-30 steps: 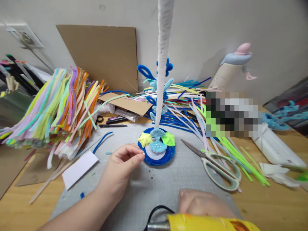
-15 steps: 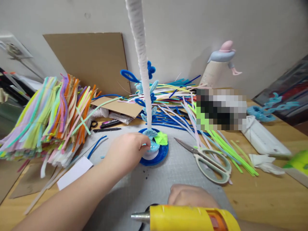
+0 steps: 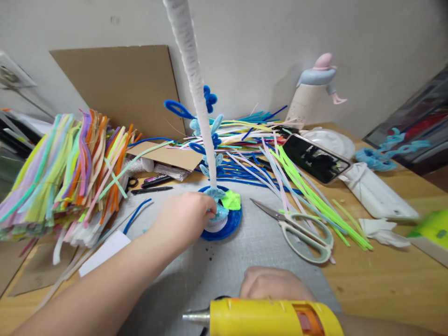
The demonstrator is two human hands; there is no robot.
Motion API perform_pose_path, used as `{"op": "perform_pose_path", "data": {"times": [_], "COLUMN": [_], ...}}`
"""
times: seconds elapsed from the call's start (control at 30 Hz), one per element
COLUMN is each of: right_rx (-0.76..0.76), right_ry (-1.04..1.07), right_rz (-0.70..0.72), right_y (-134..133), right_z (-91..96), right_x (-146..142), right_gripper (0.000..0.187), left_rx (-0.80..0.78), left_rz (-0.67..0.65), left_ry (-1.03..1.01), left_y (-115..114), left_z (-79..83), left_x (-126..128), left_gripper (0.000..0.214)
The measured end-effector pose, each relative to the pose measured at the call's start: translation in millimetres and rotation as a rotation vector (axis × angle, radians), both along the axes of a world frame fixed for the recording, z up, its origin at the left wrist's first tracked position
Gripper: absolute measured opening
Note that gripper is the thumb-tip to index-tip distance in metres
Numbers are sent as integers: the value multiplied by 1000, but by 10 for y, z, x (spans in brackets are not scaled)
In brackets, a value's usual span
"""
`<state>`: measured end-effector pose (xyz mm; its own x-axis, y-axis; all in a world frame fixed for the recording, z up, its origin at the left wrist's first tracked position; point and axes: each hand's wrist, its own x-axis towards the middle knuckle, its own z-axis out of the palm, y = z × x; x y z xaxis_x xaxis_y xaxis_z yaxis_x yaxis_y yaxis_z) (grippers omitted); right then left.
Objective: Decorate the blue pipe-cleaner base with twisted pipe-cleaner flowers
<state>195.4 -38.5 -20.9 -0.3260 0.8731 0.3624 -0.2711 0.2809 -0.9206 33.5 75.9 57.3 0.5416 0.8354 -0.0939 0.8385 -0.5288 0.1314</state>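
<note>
My left hand [image 3: 185,217] is closed in a pinch at the foot of a tall white fuzzy stem [image 3: 203,116]. Its fingertips are on a light blue fuzzy piece [image 3: 220,213], which lies over a round blue base [image 3: 235,224] with a white middle. A bright green star-like piece [image 3: 231,199] sits beside it on the base. Dark and light blue pipe-cleaner loops [image 3: 178,109] stick out around the stem. Low in front, my right hand [image 3: 276,282] is closed on a yellow glue gun [image 3: 259,317], its metal nozzle pointing left. The gun's body hides the grip and most fingers.
Scissors [image 3: 297,228] lie on the grey mat [image 3: 224,261], right of the base. Bundled coloured pipe cleaners [image 3: 70,177] fill the left side; loose green ones [image 3: 315,196] lie right. Behind are a phone [image 3: 317,158], a cardboard sheet [image 3: 119,88] and a bottle [image 3: 310,91].
The whole view has shifted, so things appear slightly further left. The left hand stays pinched at the base, and the glue gun appears a little further left. The phone, earlier pixelated, is now visible.
</note>
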Motion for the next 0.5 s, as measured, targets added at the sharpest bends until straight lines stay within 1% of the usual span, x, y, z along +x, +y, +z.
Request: {"op": "perform_pose_path", "data": {"times": [0.13,0.23,0.33,0.37,0.43,0.5], "right_rx": [8,47,82,72,43,5], "right_ry": [-12,-17,-68,-76,-35,-8], "right_rz": [-3,-6,77,79,4,-48], "right_y": [-19,-7,2,0,-12,-26], "right_z": [-25,-54,-61,-58,-46,-30], "right_x": [0,30,55,53,30,0], "right_gripper": [41,40,38,38,39,40], "left_rx": [0,20,24,20,17,30], "left_rz": [-8,19,58,69,75,52], "left_ry": [0,-41,-114,-136,-172,-199], "left_y": [5,-7,-54,-79,-139,-199], "left_z": [-11,-21,-48,-62,-98,-144], "left_x": [-28,-85,-144,-159,-182,-198], "left_gripper": [20,21,25,26,30,33]}}
